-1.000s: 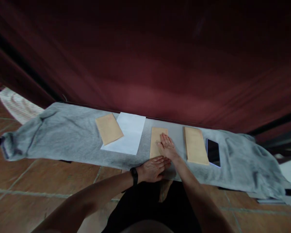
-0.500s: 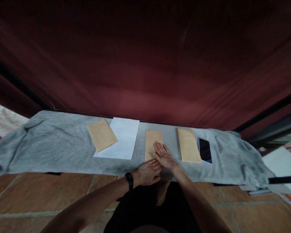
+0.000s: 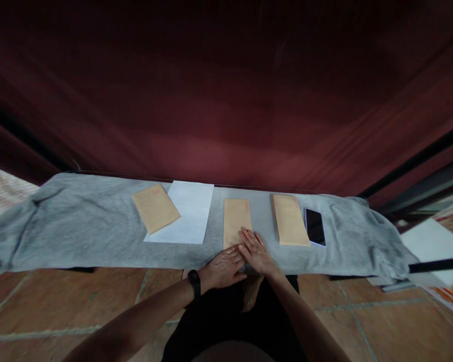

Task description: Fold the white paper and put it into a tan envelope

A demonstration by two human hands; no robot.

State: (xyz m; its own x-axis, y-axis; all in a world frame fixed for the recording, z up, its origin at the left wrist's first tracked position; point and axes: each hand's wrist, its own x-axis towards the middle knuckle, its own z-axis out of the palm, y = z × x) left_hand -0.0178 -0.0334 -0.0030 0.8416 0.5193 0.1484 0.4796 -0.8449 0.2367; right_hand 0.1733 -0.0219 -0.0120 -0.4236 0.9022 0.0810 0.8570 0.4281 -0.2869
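With right hand (image 3: 256,254) spread flat, sliding down tan rectangular paper envelope (image 3: 235,216) against flat left hand (image 3: 223,267), probably smoothing near end.

On one grey cloth (image 3: 86,221) you have brown envelopes (image 3: 234,218) in three places, one white sheet (image 3: 192,212) and one phone (image 3: 315,227).

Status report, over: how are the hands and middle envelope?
Left hand, right hand on near end of middle envelope. Envelope flat on grey cloth. Nothing else covering it.
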